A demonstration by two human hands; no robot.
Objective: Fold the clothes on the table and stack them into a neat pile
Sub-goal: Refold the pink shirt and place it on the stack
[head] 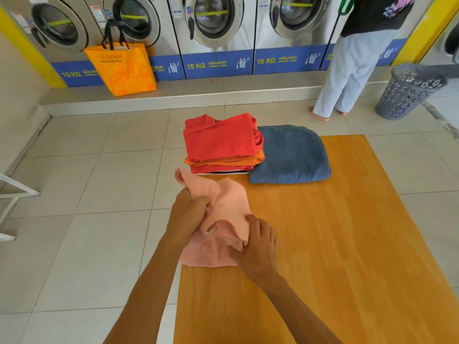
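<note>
Near the table's (347,232) left edge, the left hand (188,214) bunches the pink cloth (231,202) while the right hand (258,247) pinches its lower fold. Light and limp, it looks best gripped at corners.

Both hands work a pale pink cloth (224,219) at the near left edge of the wooden table (347,244). The left hand (188,214) pinches a bunched fold near its top; the right hand (258,247) presses its lower right corner, fingers seemingly curled into the fabric. Farther along the edge sits a pile with a red shirt (221,142) on top, touching a folded blue towel (290,155). Washing machines (213,23) line the far wall.
</note>
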